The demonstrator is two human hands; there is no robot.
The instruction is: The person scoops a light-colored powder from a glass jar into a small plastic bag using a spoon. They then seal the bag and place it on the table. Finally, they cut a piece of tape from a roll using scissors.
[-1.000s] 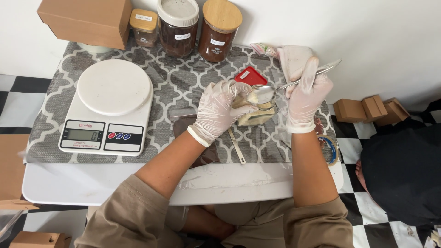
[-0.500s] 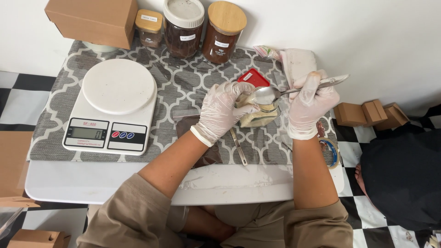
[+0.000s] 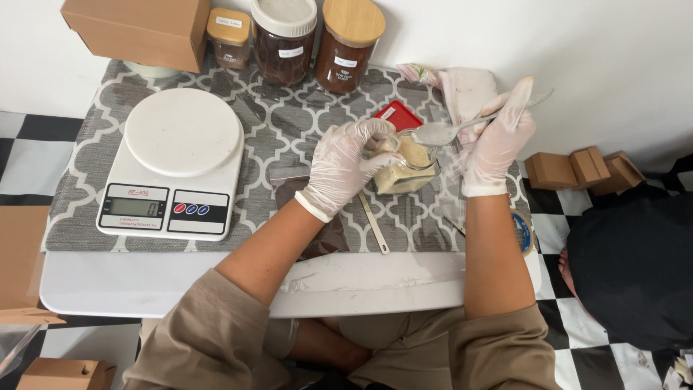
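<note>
Brown cardboard box [image 3: 137,29] top-left; white-labelled jars [image 3: 285,40] beside; grey scale screen [image 3: 134,208].

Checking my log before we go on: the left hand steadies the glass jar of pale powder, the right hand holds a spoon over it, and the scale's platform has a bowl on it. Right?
Not quite. In the head view the scale has a bare white platform, no bowl on it. The rest holds: the left hand steadies the glass jar of pale powder, and the right hand holds the spoon over it.

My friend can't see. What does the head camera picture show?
A gloved left hand tilts a small glass jar of pale powder while the gloved right hand holds a spoon over it. A white kitchen scale sits left on a patterned mat.
</note>
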